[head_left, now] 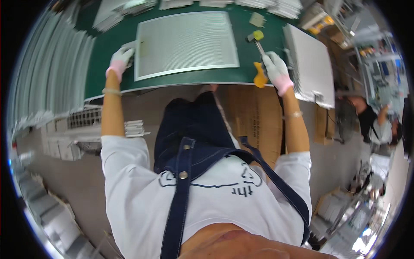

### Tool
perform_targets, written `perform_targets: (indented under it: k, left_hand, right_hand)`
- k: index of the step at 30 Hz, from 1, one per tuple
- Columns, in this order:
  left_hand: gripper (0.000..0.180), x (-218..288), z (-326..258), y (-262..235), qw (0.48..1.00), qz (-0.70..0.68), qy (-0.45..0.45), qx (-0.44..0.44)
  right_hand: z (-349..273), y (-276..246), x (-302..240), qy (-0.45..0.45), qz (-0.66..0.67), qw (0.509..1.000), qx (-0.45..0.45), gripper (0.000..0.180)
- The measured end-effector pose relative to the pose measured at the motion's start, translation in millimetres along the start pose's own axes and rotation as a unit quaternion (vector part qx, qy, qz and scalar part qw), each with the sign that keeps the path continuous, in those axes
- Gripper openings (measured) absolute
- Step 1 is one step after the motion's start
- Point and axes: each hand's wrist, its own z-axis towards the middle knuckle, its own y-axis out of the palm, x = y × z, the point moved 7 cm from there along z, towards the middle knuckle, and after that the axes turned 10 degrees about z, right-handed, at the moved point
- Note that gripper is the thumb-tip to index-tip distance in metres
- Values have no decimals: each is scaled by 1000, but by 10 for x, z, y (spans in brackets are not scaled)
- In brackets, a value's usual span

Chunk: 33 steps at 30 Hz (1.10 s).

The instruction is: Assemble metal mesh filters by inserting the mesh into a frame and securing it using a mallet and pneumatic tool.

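A rectangular mesh panel (187, 43) with a pale frame lies flat on the green worktable (194, 77). My left hand (120, 61), in a white glove with a pink cuff, is beside the panel's left edge. Its fingers are curled, and what they hold, if anything, cannot be made out. A small pale piece (128, 45) shows just beyond those fingers. To the panel's right my gloved right hand (276, 69) is closed around a mallet (259, 46) with a yellow-capped head and a metal shaft. An orange tool (260, 77) lies by that hand at the table's near edge.
A stack of mesh panels (310, 64) stands at the table's right end. Many long pale strips (51, 69) are piled on the left. White parts (125, 8) line the far side, near a small yellowish block (257, 19). Below the table is cardboard (254, 112). A person (381, 125) is far right.
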Motion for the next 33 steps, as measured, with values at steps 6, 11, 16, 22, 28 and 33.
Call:
perform_targets:
  k: [6, 11, 16, 22, 28, 33]
  left_hand:
    - [49, 527, -73, 267, 975, 177, 132, 24]
    - [49, 533, -249, 223, 991, 111, 53, -46]
    - [47, 581, -260, 237, 990, 93, 63, -81]
    - [47, 566, -204, 195, 979, 161, 115, -37]
    - [50, 544, -231, 250, 981, 142, 134, 2]
    - [41, 468, -297, 300, 981, 179, 67, 35]
  right_hand:
    - [-377, 1412, -603, -107, -116, 972, -175, 31]
    - [-373, 2440, -1149, -173, -171, 939, -244, 32]
    - [-273, 2886, -1234, -215, -337, 870, -289, 30]
    - [-200, 2884, -1262, -204, -284, 897, -271, 27]
    - [-141, 2721, -1225, -184, -205, 936, -217, 27]
    - [154, 2185, -1274, -92, -84, 984, -127, 30]
